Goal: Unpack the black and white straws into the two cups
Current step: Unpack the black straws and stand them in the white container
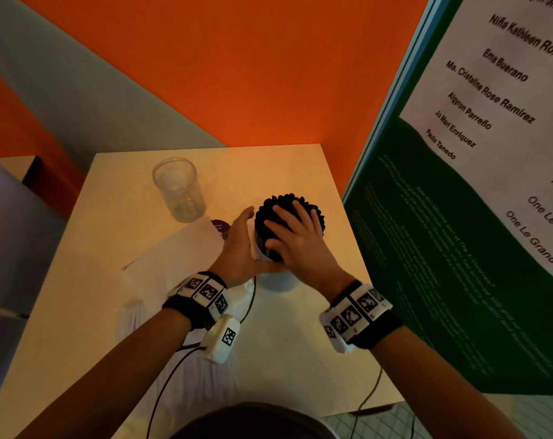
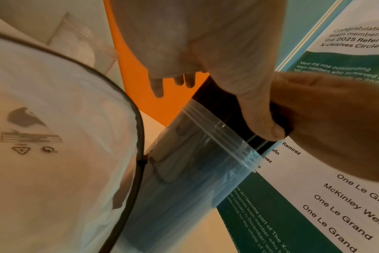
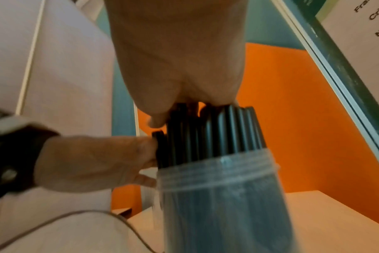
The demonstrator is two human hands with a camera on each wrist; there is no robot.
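Observation:
A thick bundle of black straws [image 1: 281, 201] [image 2: 218, 101] [image 3: 234, 130] stands upright in a clear cup [image 1: 258, 247] [image 2: 195, 171] [image 3: 223, 205] mid-table. My right hand [image 1: 297, 236] [image 3: 180, 59] caps the bundle, with fingers curved over the straw tops and the thumb on its near side. My left hand [image 1: 241, 239] [image 2: 206, 42] stands beside the cup with fingers straight, its thumb [image 2: 257, 116] touching the straws just above the rim. The second clear cup [image 1: 178, 188] [image 2: 82, 42] stands empty at the back left. No white straws show clearly.
White plastic packaging [image 1: 173, 258] [image 2: 54, 137] lies on the pale table [image 1: 110, 201] to the left of the hands, with a black cable [image 1: 249, 299] across it. A tall green and white poster board [image 1: 459, 217] stands close on the right. An orange wall is behind.

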